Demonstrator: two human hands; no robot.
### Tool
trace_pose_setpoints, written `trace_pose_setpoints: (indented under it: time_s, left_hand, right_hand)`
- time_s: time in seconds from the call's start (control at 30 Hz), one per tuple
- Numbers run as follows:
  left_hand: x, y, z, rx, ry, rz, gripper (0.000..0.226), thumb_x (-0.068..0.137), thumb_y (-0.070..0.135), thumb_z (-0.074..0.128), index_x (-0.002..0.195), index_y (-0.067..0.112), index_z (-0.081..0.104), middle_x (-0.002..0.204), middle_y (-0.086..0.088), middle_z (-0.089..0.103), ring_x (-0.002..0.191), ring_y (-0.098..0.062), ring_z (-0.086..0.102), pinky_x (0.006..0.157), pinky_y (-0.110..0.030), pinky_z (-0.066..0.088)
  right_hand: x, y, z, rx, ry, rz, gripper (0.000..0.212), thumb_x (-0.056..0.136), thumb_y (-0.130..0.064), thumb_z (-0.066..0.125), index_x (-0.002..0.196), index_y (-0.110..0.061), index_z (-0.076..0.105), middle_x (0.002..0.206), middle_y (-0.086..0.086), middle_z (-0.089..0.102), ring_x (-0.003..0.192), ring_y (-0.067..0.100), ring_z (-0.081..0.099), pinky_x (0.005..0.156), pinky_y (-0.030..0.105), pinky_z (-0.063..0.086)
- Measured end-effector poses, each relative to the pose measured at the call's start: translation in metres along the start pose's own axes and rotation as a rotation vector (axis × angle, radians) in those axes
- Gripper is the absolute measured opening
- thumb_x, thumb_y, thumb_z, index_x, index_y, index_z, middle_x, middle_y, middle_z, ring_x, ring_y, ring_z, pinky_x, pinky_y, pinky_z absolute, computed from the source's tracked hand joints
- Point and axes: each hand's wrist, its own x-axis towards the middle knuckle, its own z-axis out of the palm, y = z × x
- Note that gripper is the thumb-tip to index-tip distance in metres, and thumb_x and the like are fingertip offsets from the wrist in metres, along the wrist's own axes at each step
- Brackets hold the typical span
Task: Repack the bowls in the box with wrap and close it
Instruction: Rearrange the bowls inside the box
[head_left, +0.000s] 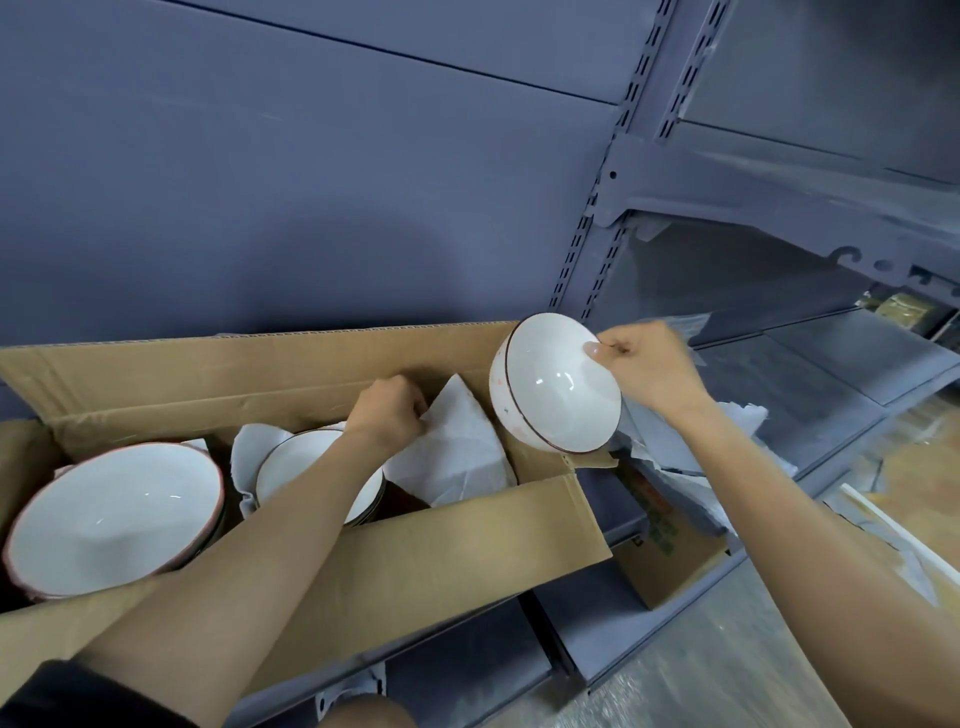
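A long cardboard box (441, 540) lies open on a grey-blue shelf (841, 364), its far flap standing up against the back panel (311, 182) of the shelving.

The right hand (652, 371) holds a white bowl (553, 384) by its rim, thumb on the inside and fingers curled behind. The bowl is tilted on edge, its mouth facing the camera, and hangs over the right end of the box, clear of the things inside. A dark line runs round its rim.

The left hand (389, 413) reaches down into the box, fingers curled round the top of a sheet of white wrap (454, 457), which stands in the right end of the box.

Left of the wrap, a stack of bowls (306, 467) sits in the middle of the box with more white paper tucked behind it; the left forearm crosses over it. At the left end lies a larger bowl (114, 519) with a reddish rim, mouth up.

To the right of the box, crumpled wrapping (675, 447) lies loose on the shelf under the right forearm. Below it stands a smaller carton (670, 556) with green and red print on its side.
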Motion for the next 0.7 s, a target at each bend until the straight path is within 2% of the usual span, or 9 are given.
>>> trace_pose_setpoints:
  time_s: [0.07,0.13,0.23,0.33,0.43,0.53,0.7]
  left_hand:
    - [0.002,-0.002,0.002,0.009,-0.015,0.009,0.016,0.081,0.013,0.060,0.090,0.017,0.073,0.092,-0.008,0.070,0.074,-0.023,0.051,0.066,-0.026,0.039]
    - [0.003,-0.003,0.003,0.001,-0.024,0.022,0.016,0.081,0.014,0.061,0.090,0.016,0.073,0.091,-0.008,0.070,0.075,-0.023,0.051,0.066,-0.025,0.038]
    - [0.005,-0.008,0.005,-0.033,-0.016,0.031,0.014,0.080,0.013,0.061,0.086,0.015,0.073,0.084,-0.007,0.068,0.077,-0.026,0.056,0.064,-0.025,0.036]
    - [0.005,-0.015,0.005,-0.053,-0.006,0.055,0.017,0.082,0.014,0.059,0.091,0.013,0.074,0.092,-0.008,0.071,0.087,-0.029,0.061,0.070,-0.027,0.042]
    - [0.003,-0.020,0.004,-0.042,-0.015,0.057,0.019,0.083,0.015,0.059,0.094,0.015,0.074,0.099,-0.008,0.071,0.092,-0.029,0.061,0.077,-0.030,0.047]
    - [0.000,-0.022,-0.002,-0.058,0.012,0.059,0.019,0.083,0.016,0.061,0.096,0.020,0.073,0.100,-0.004,0.072,0.095,-0.027,0.063,0.080,-0.031,0.049]
    - [-0.022,-0.027,-0.028,-0.097,0.136,0.099,0.017,0.087,0.021,0.062,0.102,0.019,0.071,0.101,0.002,0.072,0.098,-0.018,0.064,0.081,-0.027,0.048]
  right_hand:
    - [0.002,-0.003,0.010,-0.014,-0.047,-0.003,0.035,0.090,-0.023,0.061,0.078,0.010,0.058,0.066,0.020,0.048,0.065,0.017,0.038,0.061,0.029,0.029]
    - [0.004,-0.009,0.021,-0.026,-0.114,-0.024,0.036,0.090,-0.021,0.060,0.071,0.009,0.056,0.065,0.024,0.048,0.062,0.017,0.038,0.059,0.029,0.028]
    - [0.004,-0.023,0.042,-0.043,-0.217,-0.033,0.039,0.090,-0.019,0.061,0.059,0.000,0.048,0.059,0.011,0.038,0.057,0.017,0.033,0.057,0.028,0.023]
    - [0.005,-0.030,0.062,-0.111,-0.306,-0.039,0.031,0.090,-0.021,0.061,0.076,0.006,0.063,0.067,0.019,0.055,0.062,0.025,0.045,0.057,0.028,0.029]
    - [0.006,-0.034,0.072,-0.169,-0.343,-0.059,0.028,0.091,-0.022,0.061,0.082,0.005,0.067,0.065,0.010,0.052,0.065,0.018,0.044,0.052,0.026,0.028]
    - [0.008,-0.035,0.077,-0.215,-0.364,-0.083,0.035,0.091,-0.020,0.061,0.069,0.006,0.057,0.063,0.006,0.045,0.063,0.017,0.039,0.052,0.027,0.026]
    - [0.007,-0.036,0.086,-0.267,-0.397,-0.097,0.047,0.092,-0.018,0.060,0.053,-0.010,0.034,0.058,0.004,0.033,0.060,0.019,0.034,0.053,0.028,0.024]
